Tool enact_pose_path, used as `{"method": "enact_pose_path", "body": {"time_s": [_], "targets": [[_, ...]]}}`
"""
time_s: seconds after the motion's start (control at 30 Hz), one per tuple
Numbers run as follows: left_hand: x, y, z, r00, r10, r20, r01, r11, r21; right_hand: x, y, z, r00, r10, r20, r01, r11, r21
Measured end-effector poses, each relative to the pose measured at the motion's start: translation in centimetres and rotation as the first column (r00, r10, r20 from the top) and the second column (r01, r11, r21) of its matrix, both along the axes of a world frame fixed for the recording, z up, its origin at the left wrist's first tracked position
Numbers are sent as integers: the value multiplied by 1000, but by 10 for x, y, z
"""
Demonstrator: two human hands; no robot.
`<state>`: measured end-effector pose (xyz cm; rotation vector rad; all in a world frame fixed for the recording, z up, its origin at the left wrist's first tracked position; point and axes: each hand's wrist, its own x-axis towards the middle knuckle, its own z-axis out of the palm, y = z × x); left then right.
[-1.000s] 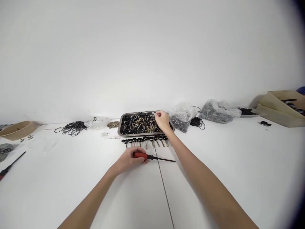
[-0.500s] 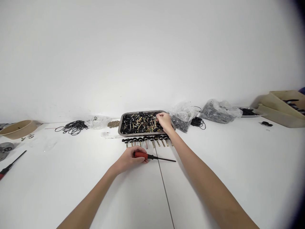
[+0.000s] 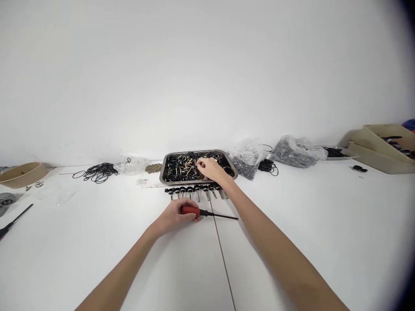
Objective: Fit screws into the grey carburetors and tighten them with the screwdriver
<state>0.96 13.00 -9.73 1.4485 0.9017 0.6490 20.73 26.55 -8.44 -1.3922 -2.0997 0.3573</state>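
My left hand (image 3: 177, 216) rests on the white table, fingers wrapped round the red handle of a screwdriver (image 3: 207, 213) whose black shaft points right. My right hand (image 3: 210, 169) reaches into a metal tray (image 3: 163, 168) full of small black and brass parts, fingertips pinched together among them; what they hold is too small to name. A row of several assembled bolts with black heads (image 3: 196, 191) lies on the table just in front of the tray, between the two hands.
Left of the tray lie black rubber rings (image 3: 95, 172), a clear bag (image 3: 132, 166) and a small heap of brass bits (image 3: 154, 167). Two clear bags of dark parts (image 3: 248, 157) (image 3: 296, 151) sit to the right, a tan bin (image 3: 382, 144) beyond. A tan bowl (image 3: 21, 175) and second screwdriver (image 3: 14, 221) lie far left.
My right hand has slid left across the tray, from its right end towards the middle. My left hand and the screwdriver have stayed put.
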Motion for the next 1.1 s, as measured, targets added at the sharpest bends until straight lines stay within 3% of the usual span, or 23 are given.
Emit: {"method": "enact_pose_path", "body": {"time_s": [0.23,0.6,1.1], "targets": [[0,2,-3,1000,4,10,-4,1000,-4,6,8,-3,975,-189,114,184,982,51],[0,2,-3,1000,1,12,-1,1000,-7,7,14,-6,971,-220,89,213,974,83],[0,1,-3,1000,8,-9,-8,1000,8,6,10,-7,983,59,176,-87,985,151]]}}
